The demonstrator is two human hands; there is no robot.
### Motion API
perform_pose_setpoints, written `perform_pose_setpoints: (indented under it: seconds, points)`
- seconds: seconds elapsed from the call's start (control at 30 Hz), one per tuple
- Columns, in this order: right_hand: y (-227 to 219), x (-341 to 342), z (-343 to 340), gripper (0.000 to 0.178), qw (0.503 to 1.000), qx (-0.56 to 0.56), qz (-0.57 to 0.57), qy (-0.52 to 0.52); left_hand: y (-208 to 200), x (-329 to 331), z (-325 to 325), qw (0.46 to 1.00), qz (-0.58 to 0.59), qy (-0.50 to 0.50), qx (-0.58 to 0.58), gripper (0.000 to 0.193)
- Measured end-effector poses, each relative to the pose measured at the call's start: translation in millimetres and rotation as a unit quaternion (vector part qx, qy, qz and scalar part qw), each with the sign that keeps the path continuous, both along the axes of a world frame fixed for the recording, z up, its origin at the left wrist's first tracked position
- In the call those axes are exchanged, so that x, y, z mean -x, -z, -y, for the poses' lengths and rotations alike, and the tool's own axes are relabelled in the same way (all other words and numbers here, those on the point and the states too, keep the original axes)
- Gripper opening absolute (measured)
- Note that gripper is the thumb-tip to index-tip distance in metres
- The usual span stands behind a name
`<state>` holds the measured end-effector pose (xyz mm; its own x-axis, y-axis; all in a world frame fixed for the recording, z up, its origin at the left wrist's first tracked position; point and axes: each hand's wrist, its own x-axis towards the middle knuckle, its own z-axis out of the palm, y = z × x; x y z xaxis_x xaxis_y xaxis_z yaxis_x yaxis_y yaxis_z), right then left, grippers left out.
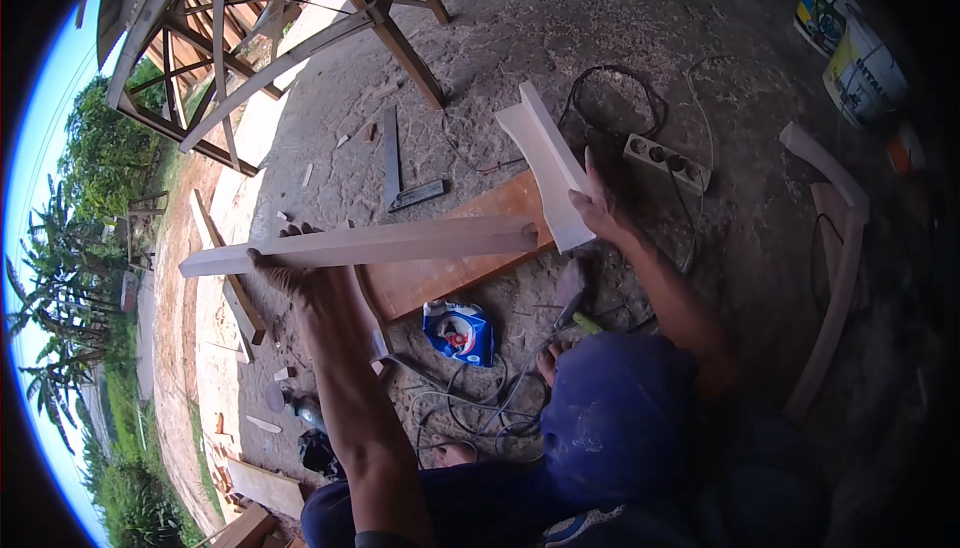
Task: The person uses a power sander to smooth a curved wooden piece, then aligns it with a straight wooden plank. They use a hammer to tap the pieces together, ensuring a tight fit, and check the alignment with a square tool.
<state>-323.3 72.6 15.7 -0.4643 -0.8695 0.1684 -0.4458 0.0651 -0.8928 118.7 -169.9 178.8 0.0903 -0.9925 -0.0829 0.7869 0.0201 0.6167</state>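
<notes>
My left hand (290, 266) is closed around a long pale wooden bar (420, 244), which lies crosswise with its dark-marked end toward the right. My right hand (597, 206) grips a curved pale wooden piece (545, 163) by its lower end; a straight strip runs along its side. The bar's right end is close to this piece, and I cannot tell if they touch. Beneath them a reddish-brown board (440, 281) rests low over the floor. A blue packet (459, 334) lies in front of the board.
A metal try square (393, 163) lies beyond the board. At the right are a power strip (667, 164), black cable (620, 70) and a curved wooden frame (838, 278). Buckets (865, 78) stand far right; a wooden framework (375, 13) stands at the back. More cables tangle near my feet.
</notes>
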Motion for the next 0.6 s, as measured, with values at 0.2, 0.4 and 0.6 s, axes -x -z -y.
perform_pose_setpoints:
  seconds: [0.2,0.4,0.6]
  points:
    - [-20.2,-0.7,3.8,0.080,0.995,-0.005,0.089,-0.033,57.5,10.0,-43.9,0.983,0.042,-0.166,-0.069,0.063]
    - [-15.4,16.0,3.3,0.084,0.998,-0.053,0.031,-0.016,62.6,21.4,-108.0,0.974,0.072,-0.183,-0.110,0.073]
    - [3.1,22.2,16.0,0.086,0.996,-0.030,0.079,-0.025,68.7,42.6,-122.8,0.968,0.075,-0.204,-0.122,0.074]
